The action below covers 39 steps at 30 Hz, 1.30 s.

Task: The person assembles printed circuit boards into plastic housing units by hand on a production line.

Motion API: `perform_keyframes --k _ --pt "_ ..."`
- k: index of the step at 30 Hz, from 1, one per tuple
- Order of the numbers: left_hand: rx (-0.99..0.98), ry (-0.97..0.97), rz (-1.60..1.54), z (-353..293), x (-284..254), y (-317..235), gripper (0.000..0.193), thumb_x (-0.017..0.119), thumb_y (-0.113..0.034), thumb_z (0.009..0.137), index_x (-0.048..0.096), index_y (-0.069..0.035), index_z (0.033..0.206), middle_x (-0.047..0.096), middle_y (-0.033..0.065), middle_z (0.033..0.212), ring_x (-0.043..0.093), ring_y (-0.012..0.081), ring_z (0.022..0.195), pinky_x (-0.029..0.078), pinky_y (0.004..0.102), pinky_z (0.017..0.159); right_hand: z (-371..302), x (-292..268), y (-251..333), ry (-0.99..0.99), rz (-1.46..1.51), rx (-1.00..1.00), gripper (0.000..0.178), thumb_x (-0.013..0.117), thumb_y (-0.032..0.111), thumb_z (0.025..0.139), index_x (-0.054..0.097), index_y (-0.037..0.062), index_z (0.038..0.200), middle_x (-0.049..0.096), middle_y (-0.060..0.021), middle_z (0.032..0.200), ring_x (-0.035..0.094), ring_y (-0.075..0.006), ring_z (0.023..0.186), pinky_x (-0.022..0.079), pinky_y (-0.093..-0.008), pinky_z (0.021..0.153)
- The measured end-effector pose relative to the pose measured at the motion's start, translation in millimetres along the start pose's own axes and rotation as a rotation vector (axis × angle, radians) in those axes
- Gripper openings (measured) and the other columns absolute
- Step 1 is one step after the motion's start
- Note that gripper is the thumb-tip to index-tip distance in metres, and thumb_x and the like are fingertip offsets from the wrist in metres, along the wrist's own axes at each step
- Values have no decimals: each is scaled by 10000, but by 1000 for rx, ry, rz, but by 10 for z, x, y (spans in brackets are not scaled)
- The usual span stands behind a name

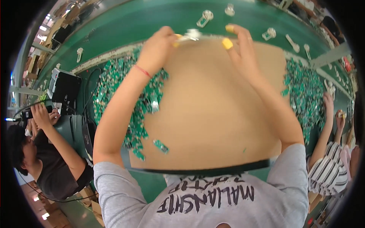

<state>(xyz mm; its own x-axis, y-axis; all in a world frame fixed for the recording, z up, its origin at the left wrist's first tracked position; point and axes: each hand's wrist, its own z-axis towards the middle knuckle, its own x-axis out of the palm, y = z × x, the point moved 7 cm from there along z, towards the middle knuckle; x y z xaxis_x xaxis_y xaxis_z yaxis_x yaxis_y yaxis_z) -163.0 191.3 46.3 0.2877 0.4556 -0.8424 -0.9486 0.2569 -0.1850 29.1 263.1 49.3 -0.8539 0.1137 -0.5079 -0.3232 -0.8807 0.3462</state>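
Note:
My left hand reaches to the far edge of the brown cardboard sheet, with yellow finger covers on its thumb and fingertip. Pinched at its fingertips is a small white plastic part, blurred by motion. To its right my right hand is held apart, thumb and forefinger spread in yellow covers, with nothing between them. A heap of green circuit boards lies left of the cardboard, partly under my left forearm. One loose circuit board rests on the cardboard's near left part.
Beyond the cardboard, a green conveyor belt carries white round-headed parts. More circuit boards are heaped at the right. A black device with cables stands at the left. Co-workers sit on both sides, a striped sleeve close on the right.

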Motion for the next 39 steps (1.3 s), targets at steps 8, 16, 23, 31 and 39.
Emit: perform_keyframes --k 8,16,23,31,39 --pt "-171 164 -468 -1152 10 -1470 161 607 -3 689 602 -38 846 542 64 802 543 236 676 452 318 592 -995 -176 790 709 428 72 278 582 34 742 546 40 1018 558 -83 909 550 -239 743 455 -329 651" --pt "-827 -18 -1255 -1878 174 -1724 263 597 -32 810 538 -50 1066 529 -35 812 507 34 714 409 184 618 -1526 -485 1368 628 453 -26 257 595 -8 696 576 60 943 565 -60 837 532 -231 798 405 -355 766" --pt "-375 158 10 -1957 -654 -1420 335 567 50 677 618 -76 984 553 61 980 499 250 923 395 344 819 -1567 -574 1308 596 356 -62 177 599 -11 688 587 57 851 558 -31 736 527 -202 778 378 -364 825" --pt "-444 116 -277 -1949 -476 -1247 159 567 28 737 575 -6 892 544 95 866 548 238 801 439 307 671 -1437 -618 1369 743 536 308 127 540 44 740 553 31 867 550 -53 626 536 -188 697 350 -348 903" --pt "-459 -219 -687 -1510 -391 -1954 171 556 4 793 566 -8 963 610 87 814 610 192 711 485 267 596 -1323 -787 1466 599 757 680 101 522 50 762 562 30 853 538 -48 583 518 -149 590 392 -302 792"
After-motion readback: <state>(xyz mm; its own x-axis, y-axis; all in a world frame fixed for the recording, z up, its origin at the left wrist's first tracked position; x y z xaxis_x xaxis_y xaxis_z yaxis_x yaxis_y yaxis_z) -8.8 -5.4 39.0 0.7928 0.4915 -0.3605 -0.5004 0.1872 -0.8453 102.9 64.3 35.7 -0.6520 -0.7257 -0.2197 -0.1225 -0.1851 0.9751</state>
